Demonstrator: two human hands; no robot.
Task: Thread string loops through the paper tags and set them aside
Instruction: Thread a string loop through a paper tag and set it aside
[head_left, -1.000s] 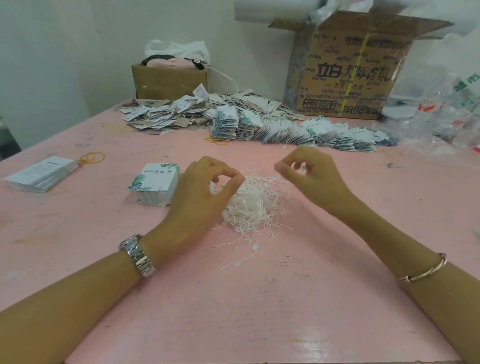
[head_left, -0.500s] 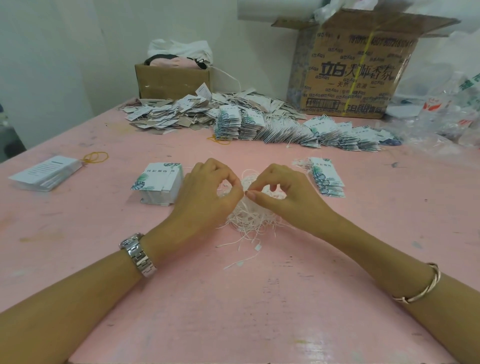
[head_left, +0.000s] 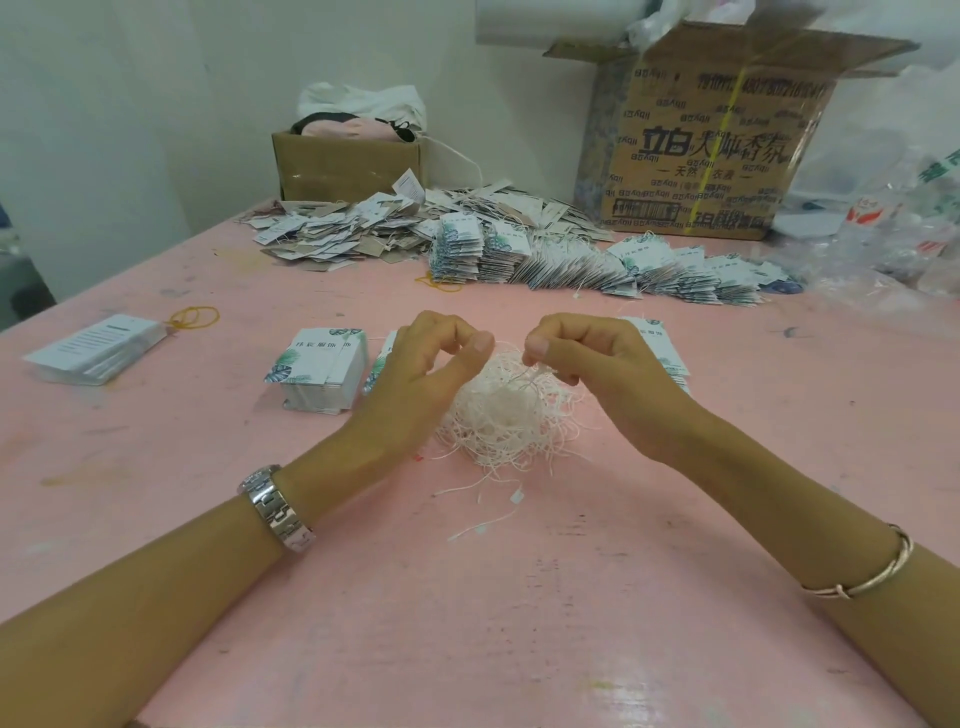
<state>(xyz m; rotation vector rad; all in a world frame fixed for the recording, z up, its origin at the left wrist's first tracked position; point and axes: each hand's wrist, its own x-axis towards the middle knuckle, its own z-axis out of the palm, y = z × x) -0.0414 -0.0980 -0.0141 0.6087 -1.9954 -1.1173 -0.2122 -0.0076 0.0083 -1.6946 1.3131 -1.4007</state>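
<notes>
Above string pile (head_left: 506, 415), curled strand-pinching hands (head_left: 415, 384) (head_left: 613, 384)

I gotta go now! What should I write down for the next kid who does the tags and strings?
Left grip: fingers curled, thumb by forefinger; unclear whether it holds anything.
Right grip: pinches a strand lifted from the string pile between the hands.
Things: unthreaded tag stack just left of the left grip; small tag pile partly hidden behind the right grip.
Done: rows of strung tags at the far side of the pink table.
Left: thread this strand through a tag, set it aside, then work through the stack.
</notes>
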